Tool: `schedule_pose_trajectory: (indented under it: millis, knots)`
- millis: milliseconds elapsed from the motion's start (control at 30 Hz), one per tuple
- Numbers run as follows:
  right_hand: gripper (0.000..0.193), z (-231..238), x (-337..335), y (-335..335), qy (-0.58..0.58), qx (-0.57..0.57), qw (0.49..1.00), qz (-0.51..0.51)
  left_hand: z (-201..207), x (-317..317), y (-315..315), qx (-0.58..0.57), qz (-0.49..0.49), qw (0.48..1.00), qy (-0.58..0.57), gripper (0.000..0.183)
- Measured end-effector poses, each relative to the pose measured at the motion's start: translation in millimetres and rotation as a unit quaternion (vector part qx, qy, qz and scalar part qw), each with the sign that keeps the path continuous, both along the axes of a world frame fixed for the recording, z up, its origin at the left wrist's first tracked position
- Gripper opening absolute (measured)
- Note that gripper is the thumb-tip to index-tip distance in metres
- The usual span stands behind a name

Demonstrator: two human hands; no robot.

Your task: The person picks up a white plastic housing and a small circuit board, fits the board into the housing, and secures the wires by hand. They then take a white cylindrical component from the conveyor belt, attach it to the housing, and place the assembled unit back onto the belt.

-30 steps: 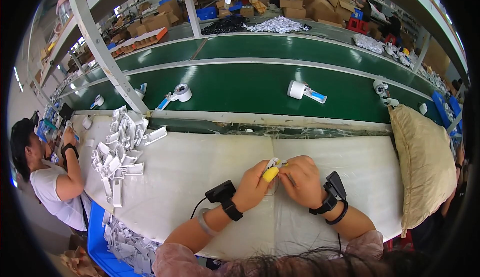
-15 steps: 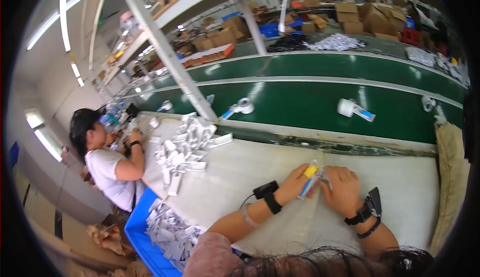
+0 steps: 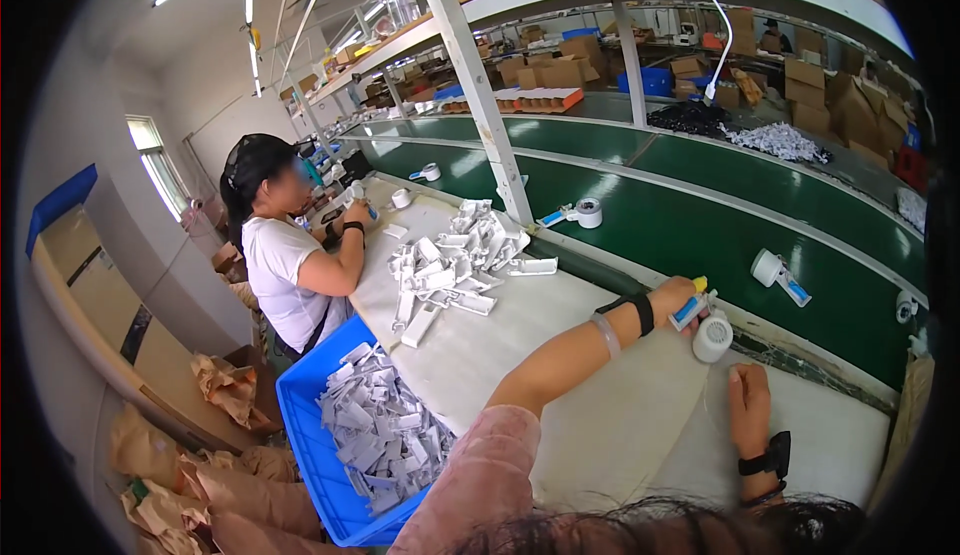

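My left hand (image 3: 677, 305) reaches out over the far side of the table, close to the belt. Its fingers are closed on a small white handheld fan (image 3: 713, 339), which has a round vented head and a blue-striped handle. A yellow piece (image 3: 700, 284) sticks out by the fingers; its kind is unclear. Nearer to me, apart from the fan, my right hand (image 3: 750, 395) is above the pale table (image 3: 620, 435) with its fingers curled in. The inside of that hand is hidden.
White plastic handle shells (image 3: 465, 260) lie heaped left of my arm. A blue bin (image 3: 300, 405) holds more parts. Similar fans (image 3: 780, 275) rest on the green belt (image 3: 660, 225) beyond a metal post (image 3: 480, 85). A person (image 3: 295, 255) works at the left.
My hands have separated. The left has carried the fan forward toward the belt, and its round head now shows. The right has drawn back toward me. My view has turned left.
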State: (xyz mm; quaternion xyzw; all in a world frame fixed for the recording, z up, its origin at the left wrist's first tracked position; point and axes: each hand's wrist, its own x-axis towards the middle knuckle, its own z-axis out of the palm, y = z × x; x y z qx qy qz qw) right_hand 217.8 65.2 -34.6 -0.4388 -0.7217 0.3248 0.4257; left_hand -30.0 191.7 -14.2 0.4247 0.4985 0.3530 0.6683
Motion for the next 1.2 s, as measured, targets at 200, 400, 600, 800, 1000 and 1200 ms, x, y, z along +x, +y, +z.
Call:
schedule_pose_trajectory:
  millis: [200, 400, 600, 800, 1000, 1200]
  knots:
    - [0.011, -4, -8, 3, -0.053, 0.147, 0.988, 0.010, -33, -34, 56, 0.325, 0.415, 0.756, 0.387, 0.055]
    - [0.011, 5, -6, 3, -0.068, 0.121, 0.990, 0.024, -58, -12, -11, 0.451, 0.234, 0.829, 0.232, 0.050]
    - [0.012, 4, -6, 0, -0.065, 0.119, 0.990, 0.023, -31, 24, -141, 0.509, -0.085, 0.822, 0.240, 0.035]
    - [0.013, 0, -6, 0, -0.076, 0.111, 0.991, 0.015, -23, 30, -167, 0.578, -0.118, 0.744, 0.313, 0.029]
    - [0.016, 7, -5, -5, -0.087, 0.094, 0.992, 0.008, -21, 27, -161, 0.541, -0.143, 0.786, 0.263, 0.027]
    - [0.014, 4, -10, -3, -0.082, 0.103, 0.991, 0.001, -16, 21, -152, 0.561, -0.139, 0.782, 0.234, 0.025]
